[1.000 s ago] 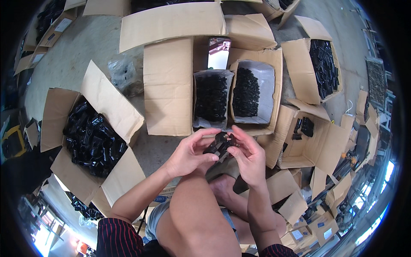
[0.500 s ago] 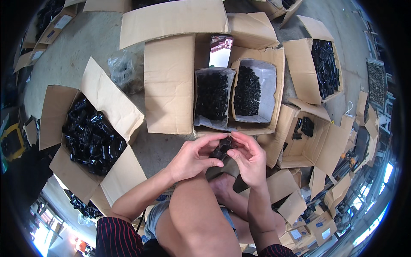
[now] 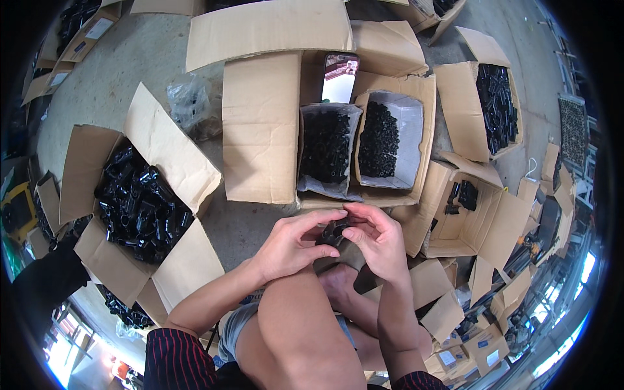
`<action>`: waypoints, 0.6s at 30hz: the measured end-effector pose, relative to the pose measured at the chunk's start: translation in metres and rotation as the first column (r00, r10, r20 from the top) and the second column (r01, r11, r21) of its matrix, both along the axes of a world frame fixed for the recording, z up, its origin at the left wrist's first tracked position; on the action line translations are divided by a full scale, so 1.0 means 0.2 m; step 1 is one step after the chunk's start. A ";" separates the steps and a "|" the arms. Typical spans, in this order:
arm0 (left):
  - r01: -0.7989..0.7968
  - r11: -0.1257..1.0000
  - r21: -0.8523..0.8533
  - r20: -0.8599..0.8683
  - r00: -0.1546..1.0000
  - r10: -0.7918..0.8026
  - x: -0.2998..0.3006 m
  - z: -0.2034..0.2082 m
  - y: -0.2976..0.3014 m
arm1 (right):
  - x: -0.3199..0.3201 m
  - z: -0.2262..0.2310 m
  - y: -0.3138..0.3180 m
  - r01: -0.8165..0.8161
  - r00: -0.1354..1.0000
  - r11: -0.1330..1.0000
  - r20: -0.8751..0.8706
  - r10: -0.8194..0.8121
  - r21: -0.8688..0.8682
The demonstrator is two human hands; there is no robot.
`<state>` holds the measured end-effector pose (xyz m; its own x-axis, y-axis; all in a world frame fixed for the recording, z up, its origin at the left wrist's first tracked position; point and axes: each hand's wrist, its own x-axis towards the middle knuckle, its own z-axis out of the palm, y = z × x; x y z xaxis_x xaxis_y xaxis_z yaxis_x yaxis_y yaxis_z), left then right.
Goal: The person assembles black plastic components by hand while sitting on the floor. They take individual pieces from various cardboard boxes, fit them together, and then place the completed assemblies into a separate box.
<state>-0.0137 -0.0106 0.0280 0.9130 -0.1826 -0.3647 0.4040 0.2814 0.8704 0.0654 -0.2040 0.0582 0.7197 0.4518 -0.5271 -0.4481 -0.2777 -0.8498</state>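
Note:
Above my raised knee, my left hand (image 3: 290,242) and my right hand (image 3: 379,242) meet around a small shiny black plastic part (image 3: 332,233). Fingers and thumbs of both hands pinch it from either side, hiding much of its shape. Just beyond my fingertips stands an open cardboard box (image 3: 260,130) with two grey-lined trays. The left tray (image 3: 333,188) is filled with small black pieces (image 3: 325,144); the right tray (image 3: 408,140) holds small black ring-like pieces (image 3: 378,140) along its left side. A phone (image 3: 339,79) leans upright behind the trays.
To the left, an open carton (image 3: 185,250) is heaped with glossy black parts (image 3: 140,201). At right, one carton (image 3: 461,234) has a few black parts inside, and a farther one (image 3: 458,97) is full of them. A clear plastic bag (image 3: 188,101) lies on the floor.
The view has shifted slightly, moving the boxes a little to the right in the picture. Both hands keep their hold on the black part, which looks slightly turned. A dark shape at left has moved.

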 end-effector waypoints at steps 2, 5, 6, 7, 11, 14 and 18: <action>-0.001 0.999 -0.038 -0.040 0.999 -0.001 -0.01 0.00 0.01 | 0.01 0.00 0.00 -0.037 0.999 0.999 -0.027 0.037 -0.007; -0.015 0.997 -0.071 -0.124 0.992 0.006 -0.01 -0.01 0.02 | 0.04 -0.01 0.01 -0.113 0.993 0.993 -0.031 0.112 -0.021; -0.052 0.996 -0.068 -0.125 0.991 0.043 -0.03 -0.03 0.01 | 0.06 -0.01 0.02 -0.151 0.989 0.988 -0.002 0.151 -0.034; -0.086 0.994 -0.063 -0.126 0.989 0.077 -0.04 -0.04 0.01 | 0.08 -0.01 0.02 -0.186 0.982 0.981 0.028 0.187 -0.046; -0.227 0.958 -0.174 -0.301 0.939 0.167 -0.07 -0.06 0.03 | 0.24 -0.18 0.13 -0.175 0.875 0.917 0.369 0.312 -0.360; -0.365 0.890 -0.274 -0.377 0.892 0.250 -0.08 -0.07 0.06 | 0.32 -0.39 0.24 -0.213 0.409 0.626 0.513 0.755 -0.750; -0.501 0.807 -0.313 -0.432 0.832 0.349 -0.07 -0.05 0.07 | 0.32 -0.52 0.35 -0.182 0.143 0.379 0.356 0.923 -0.907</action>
